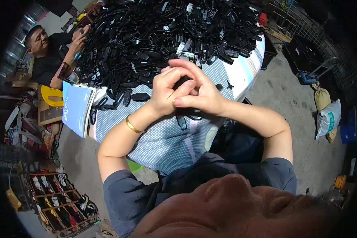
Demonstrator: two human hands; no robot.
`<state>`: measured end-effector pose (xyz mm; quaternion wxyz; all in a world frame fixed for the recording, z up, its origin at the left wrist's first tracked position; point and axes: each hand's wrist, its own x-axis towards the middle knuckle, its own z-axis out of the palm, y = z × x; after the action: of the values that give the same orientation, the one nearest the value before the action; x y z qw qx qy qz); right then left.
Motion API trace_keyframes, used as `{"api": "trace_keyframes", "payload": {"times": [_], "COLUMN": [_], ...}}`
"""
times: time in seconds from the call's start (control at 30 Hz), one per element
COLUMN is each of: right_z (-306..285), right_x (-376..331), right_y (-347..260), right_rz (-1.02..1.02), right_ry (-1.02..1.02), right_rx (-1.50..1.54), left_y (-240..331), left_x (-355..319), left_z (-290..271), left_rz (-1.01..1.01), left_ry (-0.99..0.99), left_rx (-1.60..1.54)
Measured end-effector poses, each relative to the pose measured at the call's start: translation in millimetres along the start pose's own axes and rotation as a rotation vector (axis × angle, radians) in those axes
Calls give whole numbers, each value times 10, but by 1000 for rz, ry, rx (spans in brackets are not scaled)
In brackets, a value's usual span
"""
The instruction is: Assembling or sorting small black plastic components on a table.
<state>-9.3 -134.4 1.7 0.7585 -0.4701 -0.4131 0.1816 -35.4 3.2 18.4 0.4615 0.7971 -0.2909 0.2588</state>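
Fingers of the left hand [166,91] and right hand [206,95] are folded together mid-view; I can't tell whether they grip anything in the dark gap. A gold bracelet [132,126] rings the left wrist. Patterned cloth [158,142] spreads beneath. At nine o'clock from the hands lies a loose black piece [140,97], with a blue notebook [76,109] farther out. Black plastic pieces [146,43] heap up from ten to one o'clock. Beyond, at ten, are a co-worker's hands [80,39].
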Motion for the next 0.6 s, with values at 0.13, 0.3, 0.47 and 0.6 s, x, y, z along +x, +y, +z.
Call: {"api": "trace_keyframes", "payload": {"times": [0.13,0.3,0.47,0.6], "right_z": [92,116,128,76], "right_x": [-63,-97,-101,-68], "right_y": [-24,-7,4,18], "right_rz": [-39,-35,38,69], "right_ry": [51,108,184,193], "right_rx": [60,55,51,1], "left_y": [99,84,31,-56], "left_x": [-1,-1,-20,-37], "left_z": [-23,12,67,146], "left_rz": [12,16,-226,-275], "left_ry": [-21,-22,-25,24], "left_rx": [9,-1,-160,-209]}}
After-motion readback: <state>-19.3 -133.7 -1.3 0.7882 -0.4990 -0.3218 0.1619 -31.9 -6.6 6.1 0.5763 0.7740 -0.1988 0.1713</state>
